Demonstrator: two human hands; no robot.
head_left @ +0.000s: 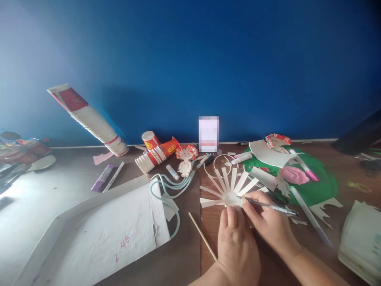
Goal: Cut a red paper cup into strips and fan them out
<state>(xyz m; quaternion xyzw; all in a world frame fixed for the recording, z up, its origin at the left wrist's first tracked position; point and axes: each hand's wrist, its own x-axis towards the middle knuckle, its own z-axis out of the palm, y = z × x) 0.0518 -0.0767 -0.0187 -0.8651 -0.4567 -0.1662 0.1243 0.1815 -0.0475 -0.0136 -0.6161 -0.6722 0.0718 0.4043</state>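
Observation:
A white paper cup [232, 198], cut into strips that fan out around its round base, lies on the brown table. My left hand [238, 242] grips its near edge, fingers bent over it and the fingertips partly hidden. Between the thumb and fingers of my right hand [266, 218] is a pen [272, 206], its tip touching or just above the cup's base. A thin wooden stick [203, 237] lies left of my left hand. Beyond the strips stands or leans a small paper doll figure [186, 163] with red-and-white curled hair.
A white cardboard box piece [98, 234] covers the left front. Behind it are stacked paper cups [95, 123], red printed cups [159, 153], a glue stick [172, 172] and a pale cable [166, 190]. A green disc [324, 180] with markers and paper scraps lies right, near a white stack [361, 238].

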